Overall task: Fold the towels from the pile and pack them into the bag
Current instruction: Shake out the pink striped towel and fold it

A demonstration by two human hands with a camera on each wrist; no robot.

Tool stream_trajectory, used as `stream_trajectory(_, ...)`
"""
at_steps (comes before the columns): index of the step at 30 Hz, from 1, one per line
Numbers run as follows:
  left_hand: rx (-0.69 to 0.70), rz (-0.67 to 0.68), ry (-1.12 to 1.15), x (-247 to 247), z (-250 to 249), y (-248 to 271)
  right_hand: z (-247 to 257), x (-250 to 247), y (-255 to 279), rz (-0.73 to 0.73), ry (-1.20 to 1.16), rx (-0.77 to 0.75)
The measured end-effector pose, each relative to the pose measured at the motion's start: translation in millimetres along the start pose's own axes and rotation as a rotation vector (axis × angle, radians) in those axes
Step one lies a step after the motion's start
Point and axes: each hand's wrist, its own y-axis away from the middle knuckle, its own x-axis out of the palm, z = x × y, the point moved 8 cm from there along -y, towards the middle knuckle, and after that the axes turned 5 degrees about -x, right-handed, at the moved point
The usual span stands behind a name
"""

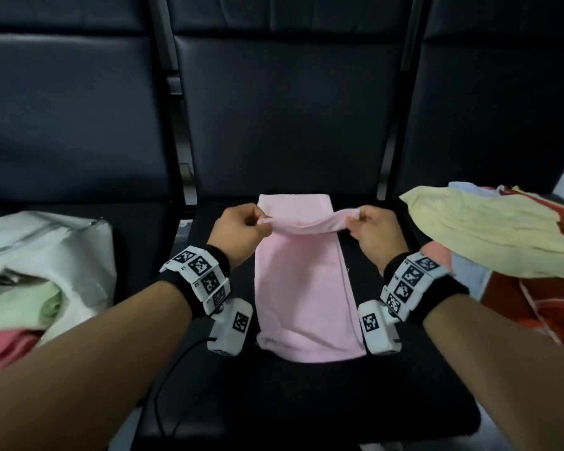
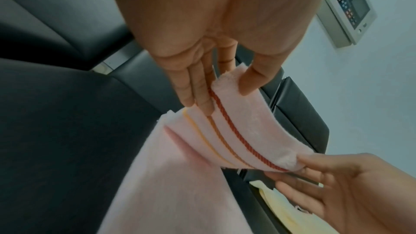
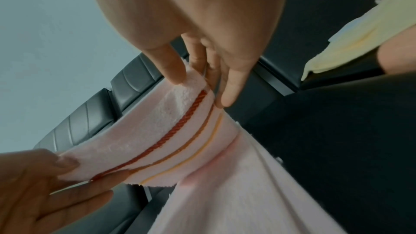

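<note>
As seen from my head camera, my left hand (image 1: 241,231) and my right hand (image 1: 373,232) each pinch one end of the lifted far edge of the pink towel (image 1: 302,288), which lies lengthwise on the middle seat of the black bench (image 1: 306,402), its far portion already doubled over. To my left, the white bag (image 1: 62,255) sits on the neighbouring seat, its mouth showing a green towel (image 1: 23,307) and a red one below it; to my right, the pile (image 1: 489,236) rests on the next seat, topped by a pale yellow towel. From the left wrist camera, my left fingers (image 2: 198,93) press beneath the towel's striped hem (image 2: 243,131) while the thumb closes on it from above, so the hand is clamped on the cloth; red, orange and yellow stripes run along the hem to my right hand at lower right. From the right wrist camera, my right fingers (image 3: 231,84) and thumb likewise nip the other end of the hem, with the left hand gripping its end at lower left and the towel's body falling away toward the seat.
</note>
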Motion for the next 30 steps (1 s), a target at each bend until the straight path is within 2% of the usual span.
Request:
stream_trajectory(8,-0.05,0.006,-0.223,11.6,25.9,73.8,-26.2,5.0,78.6,0.069,0.039,0.054)
stream_trajectory(14,-0.116,0.045,-0.258,28.2,61.2,113.2,-43.6,9.8,126.9,0.123,0.174,0.059)
stream_trajectory(22,-0.079,0.096,-0.274,42.0,63.8,142.0,-42.2,9.5,153.5,0.09,0.26,0.046)
stream_trajectory(25,-0.081,0.121,-0.345,44.3,64.4,149.2,-33.9,12.4,170.6,0.06,0.283,0.021)
stream_trajectory(30,-0.06,0.146,-0.43,45.4,66.6,156.6,-34.0,34.7,191.9,0.195,0.317,0.035)
